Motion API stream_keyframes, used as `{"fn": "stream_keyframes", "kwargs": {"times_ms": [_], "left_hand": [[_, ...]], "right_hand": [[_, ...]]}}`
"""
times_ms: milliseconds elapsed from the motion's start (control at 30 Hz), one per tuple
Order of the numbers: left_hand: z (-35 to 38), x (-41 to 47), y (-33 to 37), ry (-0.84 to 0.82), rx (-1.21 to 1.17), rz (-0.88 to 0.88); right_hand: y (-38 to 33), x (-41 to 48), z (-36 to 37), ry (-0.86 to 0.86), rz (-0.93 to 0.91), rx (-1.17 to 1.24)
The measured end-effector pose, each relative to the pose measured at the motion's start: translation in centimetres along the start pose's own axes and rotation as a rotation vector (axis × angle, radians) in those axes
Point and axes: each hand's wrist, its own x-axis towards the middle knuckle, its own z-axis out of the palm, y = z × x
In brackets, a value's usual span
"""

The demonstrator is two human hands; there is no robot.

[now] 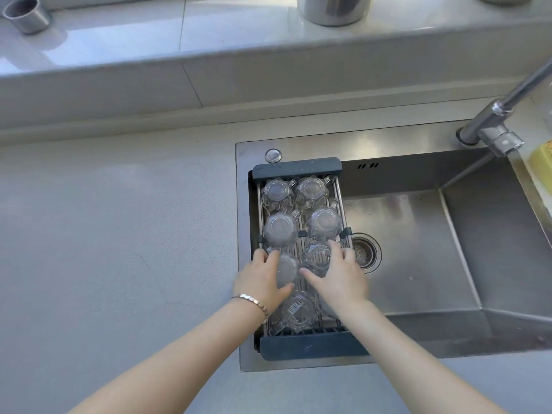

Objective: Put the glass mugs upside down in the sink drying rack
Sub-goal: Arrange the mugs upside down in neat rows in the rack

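A dark-framed drying rack [297, 168] spans the left end of the steel sink [418, 240]. Several clear glass mugs stand upside down in it, in two columns; the far pair [277, 194] [312, 191] and the pair behind my hands [280, 230] [324, 224] are untouched. My left hand [263, 280] grips a mug [286, 268] in the left column. My right hand [340, 276] grips a mug [316, 258] in the right column. Another mug [298, 312] lies near the rack's front edge, partly hidden by my wrists.
A chrome faucet [501, 115] reaches in from the upper right. The sink drain [366, 253] lies just right of the rack. A metal cup [27, 14] and a steel pot [333, 8] stand on the back ledge. Grey countertop [119, 234] extends left.
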Motion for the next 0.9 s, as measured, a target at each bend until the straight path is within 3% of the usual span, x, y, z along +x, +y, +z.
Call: {"fn": "stream_keyframes", "kwargs": {"times_ms": [267, 400, 533, 667, 900], "left_hand": [[0.3, 0.5, 1.6, -0.006, 0.249, -0.077], [-1.0, -1.1, 2.0, 0.055, 0.172, -0.04], [-3.5, -2.4, 2.3, 0.057, 0.241, 0.168], [-4.7, -1.1, 2.8, -0.091, 0.468, 0.428], [-4.2, 3.3, 2.2, -0.229, 0.629, 0.459]], "right_hand": [[-0.6, -1.1, -2.0, 0.071, -0.007, 0.167], [0.4, -2.5, -4.1, 0.146, -0.052, 0.259], [1.3, -2.8, -4.8, 0.157, -0.054, 0.284], [1.4, -2.6, -4.6, 0.134, -0.048, 0.286], [1.0, -2.0, -3.8, 0.044, -0.047, 0.208]]}}
